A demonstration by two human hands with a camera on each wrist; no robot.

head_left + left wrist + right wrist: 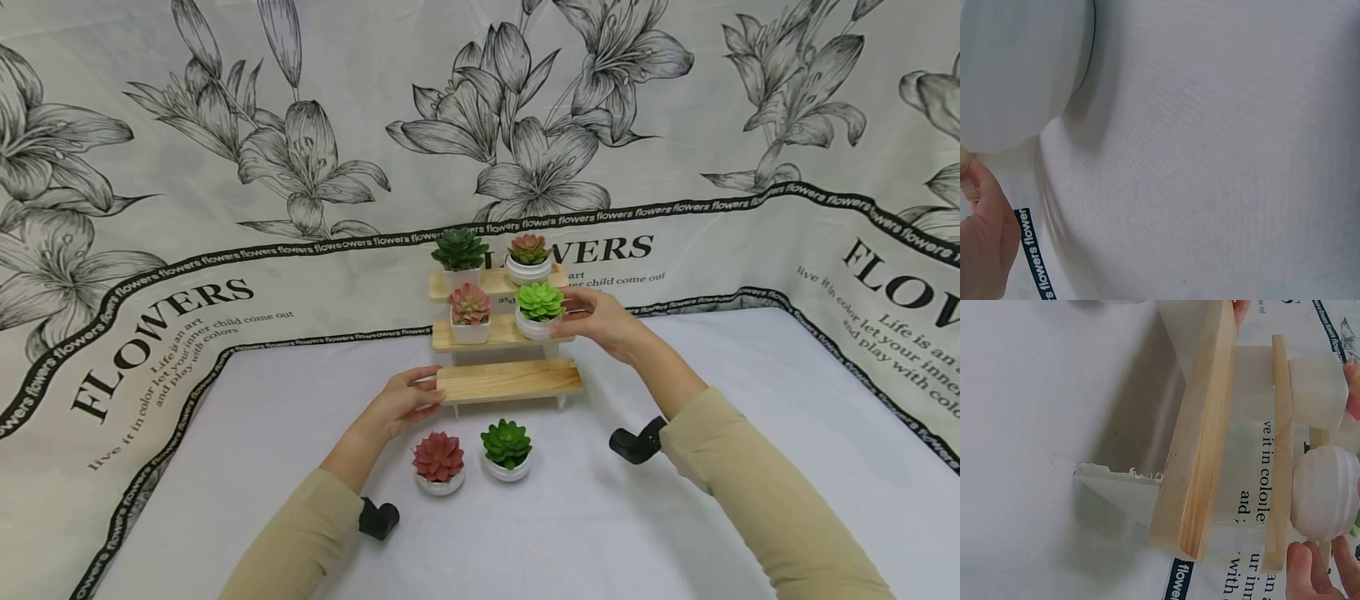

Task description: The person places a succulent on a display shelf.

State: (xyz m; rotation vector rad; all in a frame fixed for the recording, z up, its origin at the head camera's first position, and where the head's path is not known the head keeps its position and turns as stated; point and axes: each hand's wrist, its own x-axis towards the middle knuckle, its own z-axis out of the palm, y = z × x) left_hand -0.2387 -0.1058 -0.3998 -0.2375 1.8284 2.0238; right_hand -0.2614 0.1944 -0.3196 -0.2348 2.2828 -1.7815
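Observation:
A three-tier wooden plant stand with white supports stands near the back of the table. My left hand pinches the left end of its lowest board, thumb and fingers at the edge. On the middle board's right end sits a bright green potted succulent, and my right hand holds its white pot from the right side. Beside it is a pink succulent in a square white pot. The top board carries a dark green succulent and an orange-green one.
In front of the stand, a red potted succulent and a green potted succulent stand on the white tablecloth. A flower-printed cloth hangs behind. A white rounded pot looms close in the left wrist view.

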